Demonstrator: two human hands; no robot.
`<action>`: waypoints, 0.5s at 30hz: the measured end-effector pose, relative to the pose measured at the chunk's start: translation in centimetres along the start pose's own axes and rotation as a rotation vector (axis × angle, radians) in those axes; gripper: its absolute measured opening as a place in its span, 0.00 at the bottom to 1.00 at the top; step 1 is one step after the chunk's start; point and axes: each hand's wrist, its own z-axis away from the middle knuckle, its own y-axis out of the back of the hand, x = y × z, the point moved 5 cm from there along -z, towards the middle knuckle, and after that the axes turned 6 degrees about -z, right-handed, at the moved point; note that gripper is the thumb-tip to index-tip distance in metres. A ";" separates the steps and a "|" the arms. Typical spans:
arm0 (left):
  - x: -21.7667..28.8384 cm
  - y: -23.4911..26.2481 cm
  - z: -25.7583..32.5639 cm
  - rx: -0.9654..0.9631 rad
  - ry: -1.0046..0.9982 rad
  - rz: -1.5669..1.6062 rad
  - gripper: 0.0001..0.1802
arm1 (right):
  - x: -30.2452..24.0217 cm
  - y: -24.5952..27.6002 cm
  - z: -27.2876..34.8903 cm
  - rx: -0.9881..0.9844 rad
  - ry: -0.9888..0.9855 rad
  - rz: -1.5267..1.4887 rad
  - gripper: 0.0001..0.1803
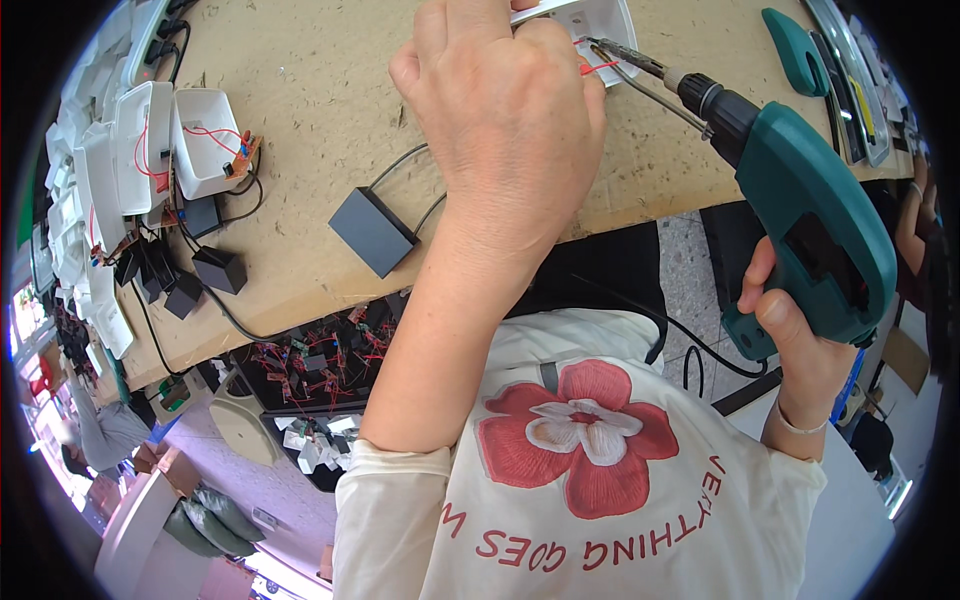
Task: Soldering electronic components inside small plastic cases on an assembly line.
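Note:
My right hand (800,335) is wrapped round the handle of a green soldering gun (812,195) with a black nose. Its thin metal tip (625,60) and a feed tube beside it reach into a white plastic housing (612,22) at the top edge. My left hand (508,115) bends over the near left side of that housing, fingers curled and closed. What its fingertips grip is hidden behind the hand. A short red wire (602,67) shows between the hand and the tip. A black box-shaped adapter (374,232) with a cable lies near my left wrist.
White housings (205,140) with red wires and small boards line the left side, next to several black adapters (218,268). Below the table edge stands a black tray (325,375) of wired boards. Another green tool casing (795,50) lies at the far right. Cables hang near my lap.

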 end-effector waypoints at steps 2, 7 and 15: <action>0.0 0.0 0.0 0.006 -0.009 -0.004 0.06 | -0.1 0.0 0.0 0.009 0.010 -0.007 0.33; 0.1 0.0 0.0 0.011 -0.010 0.008 0.06 | 0.0 0.1 0.3 0.034 -0.009 -0.042 0.33; 0.0 -0.1 0.1 0.014 -0.016 -0.013 0.06 | -0.2 0.1 0.2 0.012 -0.007 -0.010 0.33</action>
